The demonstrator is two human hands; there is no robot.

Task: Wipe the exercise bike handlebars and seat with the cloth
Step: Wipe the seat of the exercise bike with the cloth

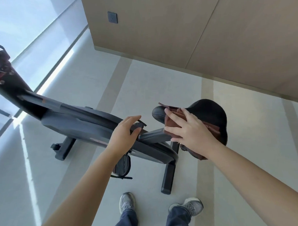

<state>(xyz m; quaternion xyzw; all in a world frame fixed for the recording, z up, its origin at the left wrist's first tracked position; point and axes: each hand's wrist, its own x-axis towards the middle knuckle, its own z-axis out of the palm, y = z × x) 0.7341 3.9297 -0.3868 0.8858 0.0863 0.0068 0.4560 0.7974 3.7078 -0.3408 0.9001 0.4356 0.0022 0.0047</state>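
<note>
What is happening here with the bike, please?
A person stands beside a black exercise bike. The right hand presses a folded brown cloth flat onto the black padded seat. The left hand rests on the frame just ahead of the seat.

A brown cloth point(175, 119) lies draped across the black bike seat point(208, 112), its end hanging down.

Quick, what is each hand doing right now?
Left hand: open, resting on the bike frame.
Right hand: open, pressing the brown cloth onto the seat.
</note>
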